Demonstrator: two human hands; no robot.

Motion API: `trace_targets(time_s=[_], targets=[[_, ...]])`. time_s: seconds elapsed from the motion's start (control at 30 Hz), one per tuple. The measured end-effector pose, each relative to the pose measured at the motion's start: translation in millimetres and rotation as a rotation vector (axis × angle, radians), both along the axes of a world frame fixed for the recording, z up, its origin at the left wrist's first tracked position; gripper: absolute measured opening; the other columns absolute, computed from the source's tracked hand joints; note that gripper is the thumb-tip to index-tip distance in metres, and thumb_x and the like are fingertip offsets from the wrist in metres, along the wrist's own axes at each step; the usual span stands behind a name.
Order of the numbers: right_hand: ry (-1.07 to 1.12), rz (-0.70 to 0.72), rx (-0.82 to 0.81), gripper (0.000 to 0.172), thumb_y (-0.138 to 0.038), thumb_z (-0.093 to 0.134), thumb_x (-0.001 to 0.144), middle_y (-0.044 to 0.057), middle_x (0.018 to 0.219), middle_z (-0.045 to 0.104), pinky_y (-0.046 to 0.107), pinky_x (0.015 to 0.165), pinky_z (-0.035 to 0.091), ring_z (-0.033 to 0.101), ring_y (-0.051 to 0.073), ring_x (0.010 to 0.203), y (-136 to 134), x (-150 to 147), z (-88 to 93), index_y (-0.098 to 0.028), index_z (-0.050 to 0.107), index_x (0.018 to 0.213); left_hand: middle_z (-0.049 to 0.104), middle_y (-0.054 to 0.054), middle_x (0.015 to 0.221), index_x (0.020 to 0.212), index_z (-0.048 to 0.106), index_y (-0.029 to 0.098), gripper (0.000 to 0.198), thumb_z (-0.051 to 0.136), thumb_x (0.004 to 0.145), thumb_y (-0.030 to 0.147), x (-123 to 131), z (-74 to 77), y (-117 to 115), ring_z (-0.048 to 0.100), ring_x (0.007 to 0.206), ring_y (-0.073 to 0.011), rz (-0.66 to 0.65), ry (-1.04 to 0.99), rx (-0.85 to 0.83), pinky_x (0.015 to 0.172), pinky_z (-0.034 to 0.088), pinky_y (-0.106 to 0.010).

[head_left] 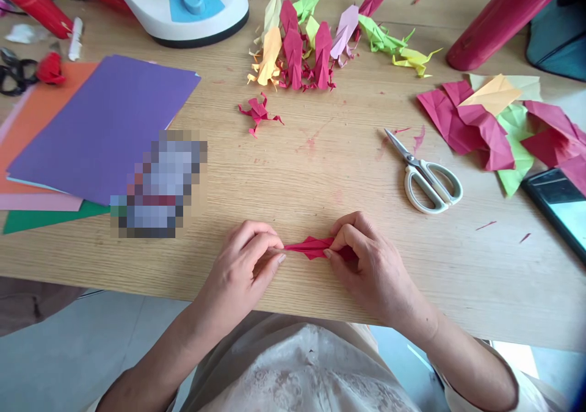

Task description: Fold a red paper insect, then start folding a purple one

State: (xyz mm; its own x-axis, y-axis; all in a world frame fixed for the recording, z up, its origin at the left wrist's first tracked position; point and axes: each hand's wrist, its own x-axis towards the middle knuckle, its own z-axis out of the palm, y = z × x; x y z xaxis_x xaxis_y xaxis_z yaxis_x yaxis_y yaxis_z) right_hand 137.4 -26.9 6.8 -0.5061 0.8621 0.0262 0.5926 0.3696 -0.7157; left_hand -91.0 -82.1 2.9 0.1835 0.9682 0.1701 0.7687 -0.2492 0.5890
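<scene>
Near the front edge of the wooden table, a narrow folded piece of dark red origami paper (312, 248) stretches between my two hands. My left hand (249, 262) pinches its thin pointed left end between thumb and fingers. On the wider right part, my right hand (366, 262) is closed, thumb and fingertips pressed on the folds and hiding the far right end. Beyond my hands lies a small red folded paper figure (259, 114) with several thin limbs. To the right rest scissors (433, 177) with white handles, blades slightly apart.
Several folded paper figures (293, 55) cluster at the back. Crumpled, creased sheets (480, 122) and a phone (561, 207) lie right, near a red cylinder (499, 21). Coloured sheets (101, 119) and a pixelated object (162, 183) lie left, below a white appliance (201, 9).
</scene>
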Motion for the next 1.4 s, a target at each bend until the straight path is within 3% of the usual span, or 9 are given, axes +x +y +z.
trace_targets(time_s=[0.1, 0.2, 0.3, 0.4, 0.6, 0.9, 1.4], targets=[[0.006, 0.001, 0.005, 0.018, -0.006, 0.056, 0.087, 0.007, 0.100, 0.059, 0.031, 0.069, 0.046, 0.057, 0.017, 0.079, -0.1, 0.3, 0.2, -0.021, 0.051, 0.077, 0.064, -0.007, 0.112, 0.113, 0.062, 0.020, 0.024, 0.055, 0.094, 0.006, -2.3, -2.2, -7.5, 0.063, 0.106, -0.0185, -0.032, 0.043, 0.118, 0.098, 0.052, -0.038], [0.013, 0.001, 0.006, 0.018, -0.006, 0.056, 0.087, 0.006, 0.100, 0.059, 0.031, 0.069, 0.046, 0.057, 0.017, 0.080, -0.3, 0.2, 0.1, -0.021, 0.051, 0.077, 0.067, -0.009, 0.130, 0.131, 0.058, 0.018, 0.042, 0.052, 0.093, 0.001, -2.4, -4.1, -12.4, 0.061, 0.122, -0.0226, -0.165, 0.158, 0.217, 0.113, 0.042, -0.048], [0.019, 0.005, 0.010, 0.018, -0.006, 0.055, 0.087, 0.007, 0.099, 0.058, 0.031, 0.069, 0.046, 0.057, 0.017, 0.079, -0.3, 0.0, -0.6, -0.021, 0.051, 0.078, 0.062, -0.010, 0.143, 0.142, 0.052, 0.014, 0.050, 0.048, 0.094, 0.000, -2.9, -5.2, -15.3, 0.052, 0.138, -0.0259, -0.283, 0.272, 0.221, 0.121, 0.032, -0.052], [0.021, 0.009, 0.011, 0.018, -0.006, 0.055, 0.087, 0.007, 0.099, 0.058, 0.031, 0.069, 0.046, 0.056, 0.017, 0.079, -0.1, 0.2, -1.8, -0.021, 0.051, 0.078, 0.054, -0.009, 0.150, 0.147, 0.048, 0.014, 0.053, 0.046, 0.096, 0.001, -4.0, -6.1, -16.5, 0.045, 0.144, -0.0271, -0.313, 0.364, 0.191, 0.124, 0.027, -0.052], [0.022, 0.012, 0.014, 0.019, -0.005, 0.055, 0.086, 0.007, 0.099, 0.059, 0.031, 0.070, 0.046, 0.056, 0.017, 0.080, 0.3, 0.5, -1.9, -0.021, 0.051, 0.078, 0.048, -0.010, 0.154, 0.148, 0.046, 0.012, 0.050, 0.045, 0.098, 0.006, -3.8, -8.7, -14.8, 0.042, 0.146, -0.0278, -0.353, 0.401, 0.173, 0.125, 0.022, -0.054], [0.006, 0.014, 0.004, 0.019, -0.005, 0.055, 0.086, 0.006, 0.099, 0.059, 0.031, 0.068, 0.046, 0.056, 0.016, 0.077, 0.4, 0.2, 0.0, -0.021, 0.050, 0.078, 0.053, -0.010, 0.151, 0.146, 0.050, 0.013, 0.045, 0.052, 0.101, 0.020, 0.4, -1.1, -14.2, 0.050, 0.140, -0.0275, -0.341, 0.436, 0.170, 0.123, 0.029, -0.050], [0.017, 0.037, -0.005, 0.020, -0.003, 0.054, 0.085, 0.007, 0.100, 0.058, 0.031, 0.069, 0.047, 0.056, 0.016, 0.079, 0.6, 0.9, -0.1, -0.021, 0.049, 0.077, 0.051, -0.008, 0.153, 0.144, 0.053, 0.012, 0.045, 0.048, 0.103, 0.031, 10.8, 2.0, -20.5, 0.050, 0.139, -0.0290, -0.265, 0.510, 0.137, 0.118, 0.032, -0.046]])
